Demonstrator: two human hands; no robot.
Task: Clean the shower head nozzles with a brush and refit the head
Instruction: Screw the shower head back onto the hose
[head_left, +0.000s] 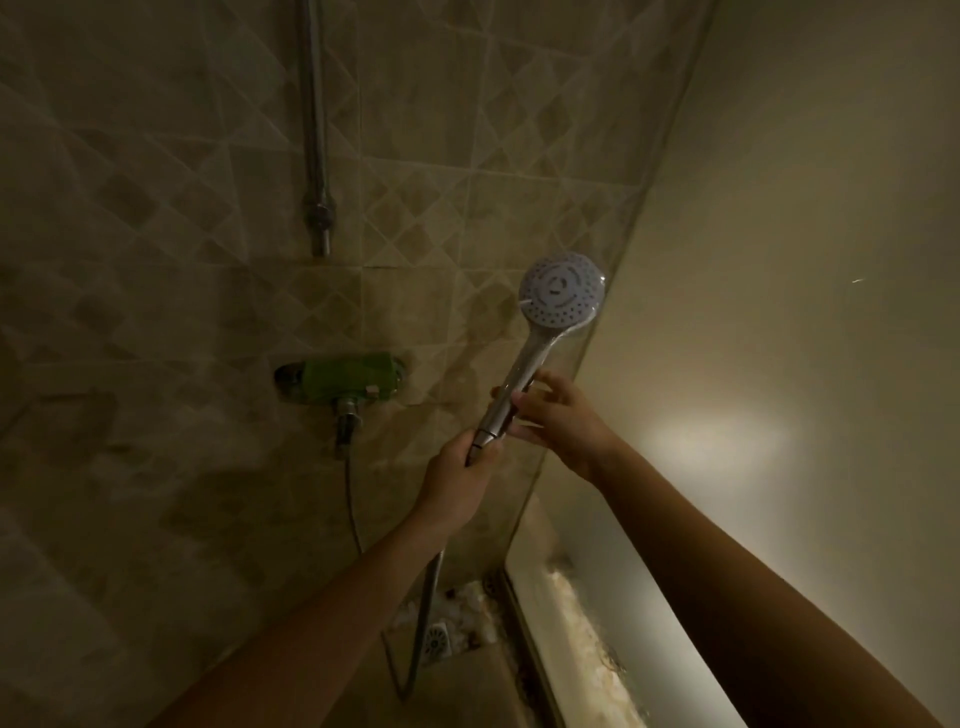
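Near the tiled corner: the shower head (563, 291) is held up in the air, its nozzle face turned toward the camera, in front of the tiled wall (156, 260) and just beside the frosted panel (779, 234).
Left hand (457, 478): fingers curled round the bottom end of the handle (524, 374), where the hose (423, 608) joins.
Right hand (558, 415): higher on the handle, pinching it between thumb and fingers (the outer fingers loosely spread).
Hose: hangs from the handle's base toward the floor.
Mixer valve (340, 379): on the wall left of the hands, its body green, apart from the shower head.
Riser pipe (316, 130): upright on the wall above the valve.
Floor drain (435, 642): low down, just beside the hose.
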